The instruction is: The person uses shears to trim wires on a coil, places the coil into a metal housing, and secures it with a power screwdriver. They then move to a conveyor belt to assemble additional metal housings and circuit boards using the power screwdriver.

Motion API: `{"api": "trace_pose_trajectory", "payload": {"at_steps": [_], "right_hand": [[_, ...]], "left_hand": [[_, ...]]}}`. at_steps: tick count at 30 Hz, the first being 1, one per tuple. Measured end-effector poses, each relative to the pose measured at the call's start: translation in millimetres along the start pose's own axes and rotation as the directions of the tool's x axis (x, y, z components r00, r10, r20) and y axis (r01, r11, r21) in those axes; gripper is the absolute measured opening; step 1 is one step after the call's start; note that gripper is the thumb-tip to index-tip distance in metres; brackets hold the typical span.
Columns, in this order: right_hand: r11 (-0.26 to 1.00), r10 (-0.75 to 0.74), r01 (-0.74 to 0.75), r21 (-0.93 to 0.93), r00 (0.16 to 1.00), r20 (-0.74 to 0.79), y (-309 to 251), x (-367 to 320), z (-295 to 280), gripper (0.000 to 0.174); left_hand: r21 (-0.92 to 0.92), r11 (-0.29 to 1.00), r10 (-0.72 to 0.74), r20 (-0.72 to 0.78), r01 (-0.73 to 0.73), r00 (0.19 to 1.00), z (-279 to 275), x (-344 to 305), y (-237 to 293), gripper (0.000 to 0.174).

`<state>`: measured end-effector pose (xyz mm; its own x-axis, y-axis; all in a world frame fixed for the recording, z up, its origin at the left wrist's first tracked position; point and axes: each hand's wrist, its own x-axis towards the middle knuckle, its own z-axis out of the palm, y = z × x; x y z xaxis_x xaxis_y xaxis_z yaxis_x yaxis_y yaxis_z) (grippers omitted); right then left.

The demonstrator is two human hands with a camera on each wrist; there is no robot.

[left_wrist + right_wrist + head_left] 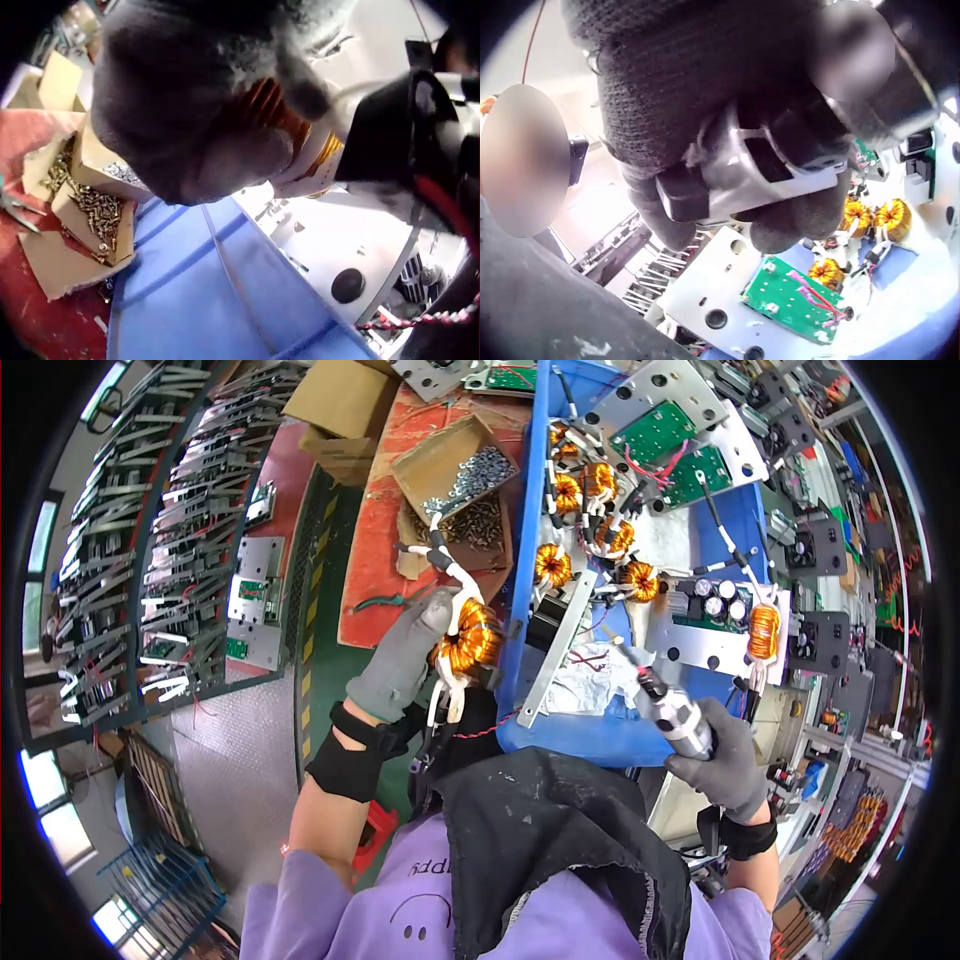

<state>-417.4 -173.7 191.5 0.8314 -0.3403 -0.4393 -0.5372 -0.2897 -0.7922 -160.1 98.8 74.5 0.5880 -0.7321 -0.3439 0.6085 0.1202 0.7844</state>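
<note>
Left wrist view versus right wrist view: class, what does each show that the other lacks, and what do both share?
Only the left wrist view: the left hand gripping a coil, and boxed screws. Only the right wrist view: the right hand gripping a driver, and a green board. Both: a blue tray and a holed metal plate.

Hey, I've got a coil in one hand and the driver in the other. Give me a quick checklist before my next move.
1. Left hand grips the copper coil: ok.
2. Right hand grips the screwdriver: ok.
3. Screw loaded on the driver's bit: cannot tell, too small to see.
4. Coil inside the blue tray: not ok, it is held outside, beside the tray's wall.
5. Screws on hand in the cardboard box: ok, plenty there.
</note>
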Motion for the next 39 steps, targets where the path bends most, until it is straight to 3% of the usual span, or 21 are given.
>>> {"api": "trace_pose_trajectory", "payload": {"at_steps": [2,4,7,8,10,11,16,18,20,23,25,29,31,32,35,37,39], "right_hand": [[0.982,0.011,-0.01,-0.188,1.0,0.003,3,1,5,0.044],[0.985,0.02,-0.025,-0.172,0.999,-0.028,9,3,12,0.042],[0.955,0.026,-0.041,-0.293,0.998,-0.055,13,9,18,0.041],[0.955,0.031,-0.044,-0.294,0.998,-0.05,14,10,19,0.041],[0.95,0.019,-0.033,-0.311,0.999,-0.047,15,16,21,0.042],[0.948,0.021,-0.032,-0.316,0.999,-0.038,15,17,21,0.042],[0.89,-0.063,0.023,-0.455,0.995,-0.072,16,23,20,0.045],[0.855,-0.075,0.032,-0.518,0.995,-0.062,14,26,22,0.048],[0.746,-0.171,0.07,-0.663,0.981,-0.088,11,29,22,0.05],[0.665,-0.23,0.089,-0.741,0.969,-0.09,7,33,25,0.049],[0.625,-0.242,0.078,-0.776,0.965,-0.098,6,36,26,0.048],[0.527,-0.333,0.103,-0.844,0.938,-0.094,4,40,25,0.049],[0.519,-0.351,0.125,-0.846,0.933,-0.077,7,39,21,0.05],[0.514,-0.374,0.142,-0.846,0.925,-0.072,9,39,20,0.051],[0.517,-0.342,0.144,-0.844,0.938,-0.049,3,41,19,0.053],[0.509,-0.325,0.142,-0.849,0.945,-0.036,2,42,18,0.053],[0.52,-0.334,0.151,-0.841,0.942,-0.037,4,43,18,0.054]], "left_hand": [[0.139,0.987,-0.095,0.065,0.085,0.993,2,10,7,0.069],[0.167,0.98,-0.127,0.094,0.11,0.988,7,19,10,0.072],[0.373,0.926,0.046,0.015,-0.048,0.999,19,26,6,0.07],[0.371,0.928,0.041,0.011,-0.042,0.999,21,27,7,0.07],[0.484,0.869,0.091,0.049,-0.104,0.995,22,31,8,0.055],[0.619,0.762,0.172,0.088,-0.189,0.981,16,35,5,0.048],[0.631,0.727,0.238,0.139,-0.272,0.961,12,34,0,0.043],[0.588,0.775,0.197,0.124,-0.232,0.973,12,35,-1,0.043],[0.587,0.791,0.158,0.075,-0.171,0.985,10,37,-6,0.045],[0.627,0.743,0.252,0.06,-0.233,0.966,14,37,-7,0.048],[0.589,0.807,0.061,-0.004,-0.047,0.998,23,33,8,0.047],[0.642,0.766,0.024,-0.022,-0.005,0.999,26,31,18,0.048],[0.621,0.782,-0.034,-0.044,0.054,0.998,33,31,27,0.053],[0.68,0.732,0.084,-0.048,-0.029,0.995,33,32,21,0.055],[0.659,0.752,-0.005,-0.049,0.036,0.999,32,31,20,0.055],[0.718,0.694,0.123,-0.048,-0.052,0.991,31,31,15,0.056],[0.713,0.7,0.114,-0.059,-0.038,0.992,30,31,16,0.056]]}}
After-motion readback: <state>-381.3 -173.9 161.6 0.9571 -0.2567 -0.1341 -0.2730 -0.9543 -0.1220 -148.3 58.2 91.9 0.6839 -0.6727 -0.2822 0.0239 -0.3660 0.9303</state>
